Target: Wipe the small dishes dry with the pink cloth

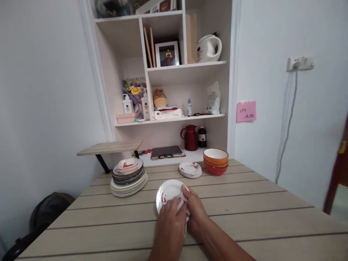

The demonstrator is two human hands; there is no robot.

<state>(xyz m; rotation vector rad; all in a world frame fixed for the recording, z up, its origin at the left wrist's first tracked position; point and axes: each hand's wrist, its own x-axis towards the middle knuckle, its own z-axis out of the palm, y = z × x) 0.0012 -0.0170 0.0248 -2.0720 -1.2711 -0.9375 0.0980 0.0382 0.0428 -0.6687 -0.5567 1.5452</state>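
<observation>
Right up close, the left hand (172, 219) has its fingers bent around a pale cloth (180, 203) and presses it on a white plate (170, 189). The right hand (196, 207) grips the right side of the plate, with its thumb on top near the rim. The plate has little red flowers and is over the middle of the wooden counter (258, 203); I cannot tell if it touches the wood.

A bit farther back, on the left, is a tall stack of plates (129, 184) with small red-and-white dishes (127, 164) on top. Small flowered plates (190, 169) sit in a pile behind the plate in the hands. Just beside them, on the right, orange bowls (216, 158) sit on a red bowl (216, 170).

Behind the counter, glasses (165, 156) lie in front of a flat dark thing (167, 151). A red jug (191, 139) stands next to a dark bottle (202, 137). The bottle's white label is too small to read.

Higher up, on the shelf, big letters say "FLOWERS STU" above a purple bunch (135, 90) with a yellow smiley face. The pump bottle (127, 104), the long white box (168, 113) and the white bag (214, 98) all have print too tiny to read. A white can with a handle (209, 49) has dark print, too. On the wall, a pink note (246, 111) says "250" by hand, with more marks below that I cannot read.
</observation>
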